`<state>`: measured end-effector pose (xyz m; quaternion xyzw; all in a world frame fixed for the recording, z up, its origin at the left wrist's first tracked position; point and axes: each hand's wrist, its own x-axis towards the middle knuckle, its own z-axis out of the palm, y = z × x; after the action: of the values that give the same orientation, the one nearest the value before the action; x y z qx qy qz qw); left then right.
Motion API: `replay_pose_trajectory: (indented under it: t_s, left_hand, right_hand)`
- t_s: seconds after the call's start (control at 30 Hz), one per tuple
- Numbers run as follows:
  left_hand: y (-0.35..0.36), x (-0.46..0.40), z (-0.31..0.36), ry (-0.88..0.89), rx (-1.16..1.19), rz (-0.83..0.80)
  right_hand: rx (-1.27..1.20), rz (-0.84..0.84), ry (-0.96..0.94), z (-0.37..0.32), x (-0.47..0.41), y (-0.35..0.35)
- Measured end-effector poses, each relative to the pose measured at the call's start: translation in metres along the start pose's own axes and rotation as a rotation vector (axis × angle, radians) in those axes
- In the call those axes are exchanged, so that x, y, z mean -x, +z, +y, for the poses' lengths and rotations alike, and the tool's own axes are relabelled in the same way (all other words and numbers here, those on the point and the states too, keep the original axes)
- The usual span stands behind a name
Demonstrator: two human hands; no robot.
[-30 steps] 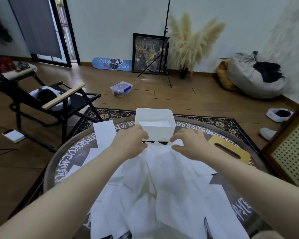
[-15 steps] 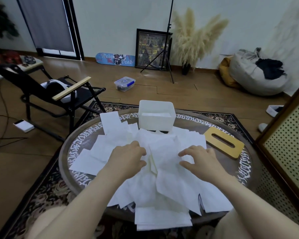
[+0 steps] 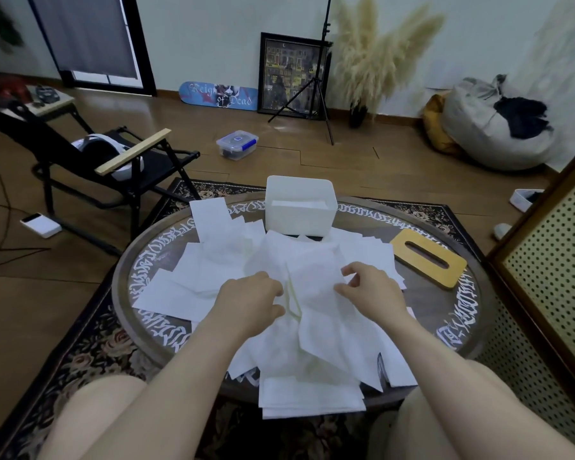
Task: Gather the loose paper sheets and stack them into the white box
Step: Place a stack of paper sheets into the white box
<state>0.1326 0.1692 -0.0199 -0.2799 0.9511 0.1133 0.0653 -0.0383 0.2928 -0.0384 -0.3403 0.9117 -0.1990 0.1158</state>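
Observation:
A heap of loose white paper sheets [image 3: 289, 330] covers the middle and near side of the round table [image 3: 458, 313], some hanging over its near edge. The white box [image 3: 299, 217] stands open at the table's far side, with some white paper inside. My left hand [image 3: 249, 302] lies on the heap with its fingers curled round a raised fold of a sheet. My right hand [image 3: 370, 290] is beside it, thumb and forefinger pinching the edge of a crumpled sheet [image 3: 316, 277] between the two hands.
A wooden lid with a slot [image 3: 429, 258] lies on the table's right side. A folding chair [image 3: 90, 154] stands to the left, a perforated cabinet [image 3: 555, 260] to the right. A clear plastic container [image 3: 237, 144] and a tripod [image 3: 316, 81] stand on the floor beyond.
Both hands have drawn back from the white box to the middle of the heap. They now hold a raised sheet between them, and the view has pulled back from the table.

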Motion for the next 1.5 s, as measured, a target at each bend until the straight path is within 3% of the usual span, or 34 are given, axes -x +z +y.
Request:
replay_pose_trajectory:
  t_s: [0.2, 0.4, 0.63, 0.87, 1.2, 1.33, 1.5]
  left_hand:
    - [0.002, 0.0, 0.0, -0.037, 0.141, -0.035]
    - [0.004, 0.0, 0.0, -0.144, 0.516, 0.025]
    - [0.005, -0.005, 0.004, -0.129, 0.998, 0.111]
    - [0.004, -0.004, 0.018, -0.191, 1.388, 0.058]
    - [0.008, -0.006, 0.019, -0.251, 1.333, 0.169]
    - [0.007, -0.006, 0.007, -0.311, 1.279, 0.243]
    - [0.004, -0.001, -0.012, -0.371, 1.262, 0.301]
  right_hand:
    - [-0.152, 0.117, -0.022, 0.002, 0.002, -0.003]
    - [-0.6, 0.168, -0.021, 0.007, 0.007, -0.014]
    - [-0.842, 0.046, 0.014, 0.007, 0.016, -0.019]
    - [-0.831, -0.105, -0.014, 0.004, 0.02, -0.017]
    - [-0.745, -0.172, -0.084, 0.005, 0.02, -0.011]
    - [-0.469, -0.134, -0.129, 0.019, 0.018, -0.004]
    - [-0.055, -0.273, -0.298, 0.027, 0.033, 0.008]
